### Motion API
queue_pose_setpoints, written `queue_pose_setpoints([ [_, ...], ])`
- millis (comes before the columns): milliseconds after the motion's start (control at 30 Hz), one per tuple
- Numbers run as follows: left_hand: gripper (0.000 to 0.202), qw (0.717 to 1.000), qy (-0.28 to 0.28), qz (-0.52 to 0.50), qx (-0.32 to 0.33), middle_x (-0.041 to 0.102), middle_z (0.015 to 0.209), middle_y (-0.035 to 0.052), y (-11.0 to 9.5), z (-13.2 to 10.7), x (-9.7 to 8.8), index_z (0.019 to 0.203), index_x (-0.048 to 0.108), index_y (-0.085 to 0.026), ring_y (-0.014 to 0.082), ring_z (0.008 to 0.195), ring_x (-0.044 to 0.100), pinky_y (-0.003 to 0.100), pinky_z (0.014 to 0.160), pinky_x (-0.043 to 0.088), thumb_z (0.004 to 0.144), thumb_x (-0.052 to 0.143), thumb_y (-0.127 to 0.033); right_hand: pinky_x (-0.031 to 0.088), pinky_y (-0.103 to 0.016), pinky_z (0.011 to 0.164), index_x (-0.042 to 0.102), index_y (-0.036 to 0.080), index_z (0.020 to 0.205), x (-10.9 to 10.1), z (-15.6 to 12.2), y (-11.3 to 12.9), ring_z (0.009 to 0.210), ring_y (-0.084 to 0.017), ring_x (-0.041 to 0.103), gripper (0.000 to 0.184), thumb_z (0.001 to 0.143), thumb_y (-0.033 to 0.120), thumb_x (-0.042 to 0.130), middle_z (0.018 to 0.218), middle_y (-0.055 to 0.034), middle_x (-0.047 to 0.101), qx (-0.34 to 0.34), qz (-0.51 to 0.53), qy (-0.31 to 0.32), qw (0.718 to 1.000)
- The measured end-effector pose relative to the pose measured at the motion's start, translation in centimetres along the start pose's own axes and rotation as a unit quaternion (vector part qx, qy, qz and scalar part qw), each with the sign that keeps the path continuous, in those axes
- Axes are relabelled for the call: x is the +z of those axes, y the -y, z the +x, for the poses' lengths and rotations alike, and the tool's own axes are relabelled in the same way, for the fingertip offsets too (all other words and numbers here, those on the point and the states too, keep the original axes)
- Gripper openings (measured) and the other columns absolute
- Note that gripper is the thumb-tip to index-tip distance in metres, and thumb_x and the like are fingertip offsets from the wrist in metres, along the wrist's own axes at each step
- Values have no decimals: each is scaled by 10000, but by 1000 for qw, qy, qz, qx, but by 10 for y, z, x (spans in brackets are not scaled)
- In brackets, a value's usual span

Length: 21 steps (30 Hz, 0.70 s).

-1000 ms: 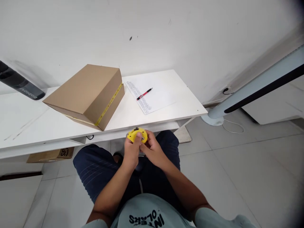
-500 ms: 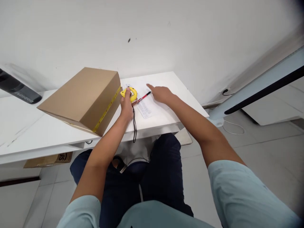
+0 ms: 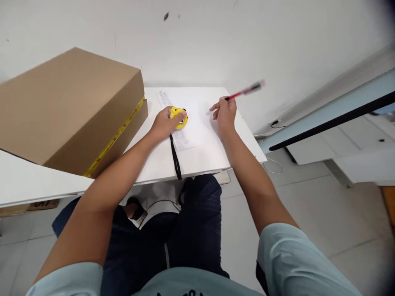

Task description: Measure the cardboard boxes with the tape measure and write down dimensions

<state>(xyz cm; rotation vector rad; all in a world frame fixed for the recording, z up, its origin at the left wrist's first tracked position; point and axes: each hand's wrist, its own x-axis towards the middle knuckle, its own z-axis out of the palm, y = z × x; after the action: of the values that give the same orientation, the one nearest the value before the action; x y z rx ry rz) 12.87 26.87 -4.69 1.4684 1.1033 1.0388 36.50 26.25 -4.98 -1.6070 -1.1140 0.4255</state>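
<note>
No text reads with certainty. Print fills the left edge of the sheet (image 3: 197,133) near the table's (image 3: 212,161) right end, too small to read. Marks on the box's (image 3: 78,92) yellow strip (image 3: 115,139) are illegible; letters on the carton (image 3: 43,204) under the front edge and the shirt (image 3: 197,281) are cut off.

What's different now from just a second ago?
The yellow tape measure went from above the lap forward to over the paper. The left hand has it alone now; the right hand let go and picked the red pen up off the paper. The cardboard box is still on the table.
</note>
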Motion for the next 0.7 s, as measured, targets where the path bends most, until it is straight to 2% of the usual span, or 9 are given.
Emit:
queue_pose_setpoints([
  [133,300,998,-40,40,15,688,855,16,2,3,-12,868,628,-214,176,781,637,297,733,514,827,820,-441,349,-278,467,515,257,936,1,-26,17,465,-114,442,497,1028,682,275,751,-11,614,-39,185,128,974],
  [200,273,998,-47,39,20,692,900,19,3,3,-13,912,623,-215,189,845,665,320,798,539,869,782,-432,307,-272,442,525,268,878,8,-44,24,440,-111,396,451,986,690,409,628,32,520,-36,228,200,952],
  [300,275,998,-52,35,29,685,943,29,5,4,-10,944,619,-207,217,954,692,358,891,554,892,769,-431,305,-249,467,549,269,869,22,-70,30,463,-105,412,282,902,537,630,548,81,437,-31,234,279,931],
  [400,280,997,-63,1,33,674,990,39,7,5,-7,987,617,-199,235,1037,701,377,928,551,927,742,-443,404,-252,572,567,252,881,30,-84,33,600,-114,564,214,798,332,747,644,56,606,-45,193,345,917],
  [467,252,997,-67,-24,29,664,991,34,7,5,-5,993,606,-201,224,1043,700,374,923,551,963,707,-429,432,-268,609,587,233,839,30,-89,35,643,-122,594,176,779,273,748,701,25,668,-44,162,367,915],
  [500,229,997,-69,-34,26,662,982,28,6,5,-5,977,598,-208,208,1024,695,365,913,552,975,695,-416,421,-271,593,594,226,801,30,-90,36,617,-117,570,153,787,272,740,676,24,651,-36,146,366,918],
  [600,201,996,-67,-54,22,661,952,6,2,2,-4,917,570,-232,161,944,668,333,873,555,983,695,-374,337,-265,518,595,217,702,28,-93,40,523,-94,432,180,810,279,725,567,51,530,-18,98,335,937],
  [700,222,996,-55,-62,17,651,939,-2,0,0,-4,916,546,-218,152,919,667,319,852,555,976,704,-363,355,-270,533,612,212,686,29,-98,42,567,-103,448,180,804,265,736,604,37,554,-51,73,312,946],
])
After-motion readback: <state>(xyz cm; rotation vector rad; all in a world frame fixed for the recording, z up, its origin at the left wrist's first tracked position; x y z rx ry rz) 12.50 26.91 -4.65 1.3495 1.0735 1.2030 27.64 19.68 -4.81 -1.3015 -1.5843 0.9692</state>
